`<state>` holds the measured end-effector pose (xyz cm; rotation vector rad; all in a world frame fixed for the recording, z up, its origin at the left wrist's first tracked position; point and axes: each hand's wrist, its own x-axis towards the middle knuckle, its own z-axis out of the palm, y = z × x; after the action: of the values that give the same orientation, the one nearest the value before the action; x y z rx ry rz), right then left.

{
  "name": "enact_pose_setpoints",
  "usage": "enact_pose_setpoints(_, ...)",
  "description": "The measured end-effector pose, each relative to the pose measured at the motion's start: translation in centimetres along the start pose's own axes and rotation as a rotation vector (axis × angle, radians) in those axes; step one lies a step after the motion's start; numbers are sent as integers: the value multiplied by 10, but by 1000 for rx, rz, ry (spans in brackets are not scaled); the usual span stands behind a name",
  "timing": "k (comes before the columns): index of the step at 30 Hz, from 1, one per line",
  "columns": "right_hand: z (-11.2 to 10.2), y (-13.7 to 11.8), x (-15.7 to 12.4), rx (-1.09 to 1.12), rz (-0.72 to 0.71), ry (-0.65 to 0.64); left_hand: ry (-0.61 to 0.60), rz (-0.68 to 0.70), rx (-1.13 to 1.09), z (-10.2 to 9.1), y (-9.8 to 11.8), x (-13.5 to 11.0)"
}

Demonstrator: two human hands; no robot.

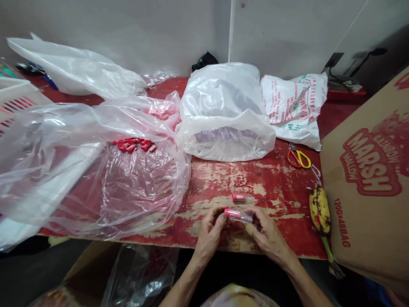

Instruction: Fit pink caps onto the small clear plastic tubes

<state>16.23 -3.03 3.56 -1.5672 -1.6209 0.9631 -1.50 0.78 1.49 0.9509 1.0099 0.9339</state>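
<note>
Between my two hands, near the front edge of the table, is a small clear plastic tube with a red cap. The fingertips of my left hand pinch its capped end. My right hand grips the clear end between thumb and fingers. Just beyond it a second red-capped tube lies on the tabletop. Left of my hands, a large clear plastic bag lies spread out, with a cluster of red caps at its far side. A white translucent bag of clear plastic pieces stands open-mouthed behind the tubes.
The worn red table bears scissors, a spotted banana and a printed white sack. A cardboard box stands at right. At left are a white basket and another white bag. A wall closes the back.
</note>
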Motion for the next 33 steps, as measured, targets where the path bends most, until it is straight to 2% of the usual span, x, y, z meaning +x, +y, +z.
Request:
enact_pose_setpoints(4,2,2,0,-89,58,52,-14,36,52,1,1,0)
enact_pose_setpoints(10,-1,-1,-1,-48,6,9,-12,24,32,-1,2,0)
enact_pose_setpoints(16,-1,2,1,-68,50,48,-16,61,58,-1,0,-1)
enact_pose_setpoints(22,-3,-1,0,-76,-27,6,-27,24,35,-2,0,1)
enact_pose_setpoints(25,0,1,3,-114,10,37,-35,74,87,-3,1,1)
enact_pose_setpoints(27,1,1,4,-90,28,53,-13,105,130,-3,1,1)
enact_pose_setpoints(30,1,-1,5,-36,-4,46,25,78,116,-4,3,0)
enact_pose_setpoints(33,-2,-2,4,21,-26,34,-11,52,77,-3,4,-1)
